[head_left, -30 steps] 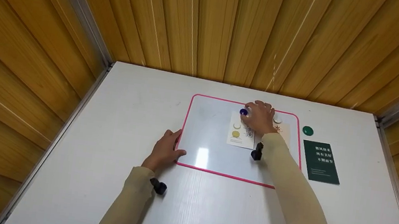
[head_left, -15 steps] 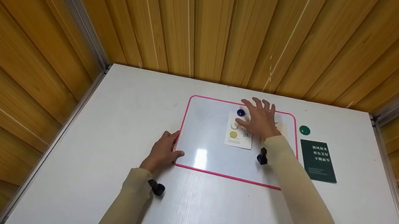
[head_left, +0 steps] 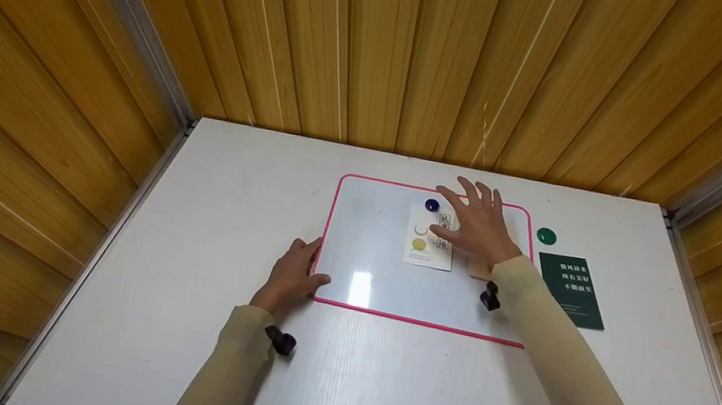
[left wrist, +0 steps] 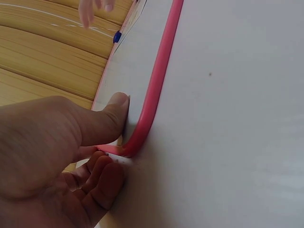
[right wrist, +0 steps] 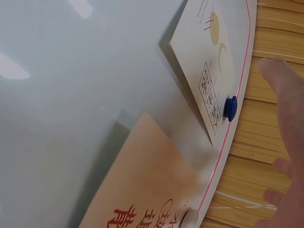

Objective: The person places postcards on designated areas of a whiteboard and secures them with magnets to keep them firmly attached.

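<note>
A whiteboard (head_left: 367, 231) with a pink rim lies on the white table. My left hand (head_left: 290, 275) grips its lower left corner, thumb on the face and fingers curled at the outer edge. A white card (head_left: 416, 256) printed with a moon, a sun and characters is on the board, a dark blue round magnet (head_left: 432, 205) at its top end. My right hand (head_left: 480, 225) hovers over the cards with fingers spread, holding nothing. Partly hidden beneath it is a peach card (right wrist: 147, 161) with red characters, a pale round magnet (right wrist: 190, 218) at its top.
Right of the board, a green round magnet (head_left: 546, 236) and a dark green card (head_left: 572, 292) with white characters lie on the table (head_left: 378, 386). Wood-panelled walls (head_left: 381, 52) enclose the table's back and sides.
My right hand has let go of the blue magnet, spread its fingers and drawn back slightly rightward and toward me. The magnet stays at the white card's top. My left hand keeps its grip.
</note>
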`<state>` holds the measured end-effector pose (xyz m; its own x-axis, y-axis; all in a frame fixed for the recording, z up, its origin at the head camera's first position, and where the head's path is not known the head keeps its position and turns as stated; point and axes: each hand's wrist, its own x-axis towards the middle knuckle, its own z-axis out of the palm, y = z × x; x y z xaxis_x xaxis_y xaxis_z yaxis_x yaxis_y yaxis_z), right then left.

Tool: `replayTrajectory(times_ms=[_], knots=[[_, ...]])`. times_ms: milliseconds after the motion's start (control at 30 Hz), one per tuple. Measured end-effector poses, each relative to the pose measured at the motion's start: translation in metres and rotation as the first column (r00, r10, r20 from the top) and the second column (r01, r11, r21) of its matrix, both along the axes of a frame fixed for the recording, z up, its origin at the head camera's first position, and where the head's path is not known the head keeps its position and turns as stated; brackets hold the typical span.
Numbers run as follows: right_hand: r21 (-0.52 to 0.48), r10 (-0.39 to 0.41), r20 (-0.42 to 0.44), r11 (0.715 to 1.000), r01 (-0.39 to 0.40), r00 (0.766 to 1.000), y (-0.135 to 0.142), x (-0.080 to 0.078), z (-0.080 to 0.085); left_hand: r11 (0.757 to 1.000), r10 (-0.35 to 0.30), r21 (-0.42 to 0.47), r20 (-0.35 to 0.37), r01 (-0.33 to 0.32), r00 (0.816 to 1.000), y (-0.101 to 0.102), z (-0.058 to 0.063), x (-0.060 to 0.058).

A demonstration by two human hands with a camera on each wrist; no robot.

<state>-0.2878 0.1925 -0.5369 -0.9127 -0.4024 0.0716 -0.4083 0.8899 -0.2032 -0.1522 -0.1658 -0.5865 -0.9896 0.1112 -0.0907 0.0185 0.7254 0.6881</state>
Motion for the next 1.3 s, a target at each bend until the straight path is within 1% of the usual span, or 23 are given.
replayTrajectory(times_ms=[167, 400, 567, 733, 800, 1100, 1200, 1300], knots=[[0.013, 0.013, -0.042, 1.000, -0.013, 0.999, 0.011, 0.008, 0.001, 1.000, -0.005, 0.004, -0.006, 0.005, 1.000, 0.000, 0.000, 0.000], [-0.013, 0.016, -0.037, 1.000, -0.017, 0.999, 0.028, 0.019, 0.004, 1.000, -0.008, 0.005, -0.002, 0.009, 1.000, -0.003, -0.003, 0.000], [-0.014, 0.008, -0.070, 1.000, -0.009, 0.998, 0.041, 0.028, 0.007, 1.000, -0.012, 0.009, -0.008, 0.012, 1.000, -0.002, -0.003, -0.001], [-0.018, 0.009, -0.103, 1.000, -0.011, 0.995, 0.056, 0.035, 0.007, 1.000, -0.001, 0.012, -0.005, 0.001, 1.000, -0.002, -0.004, 0.000], [-0.022, 0.006, -0.116, 1.000, -0.008, 0.993, 0.063, 0.038, 0.006, 1.000, 0.004, 0.012, -0.006, -0.003, 1.000, -0.002, -0.004, 0.001], [-0.033, -0.054, -0.127, 0.998, 0.050, 0.990, 0.092, 0.050, -0.004, 1.000, 0.013, 0.028, 0.000, -0.013, 1.000, 0.000, -0.003, 0.002], [-0.042, -0.066, -0.145, 0.997, 0.061, 0.987, 0.100, 0.053, -0.008, 1.000, 0.009, 0.030, -0.003, -0.009, 1.000, 0.000, -0.003, 0.002], [-0.056, -0.088, -0.137, 0.995, 0.081, 0.987, 0.107, 0.056, -0.011, 1.000, 0.002, 0.028, -0.010, -0.001, 1.000, -0.002, -0.002, 0.001]])
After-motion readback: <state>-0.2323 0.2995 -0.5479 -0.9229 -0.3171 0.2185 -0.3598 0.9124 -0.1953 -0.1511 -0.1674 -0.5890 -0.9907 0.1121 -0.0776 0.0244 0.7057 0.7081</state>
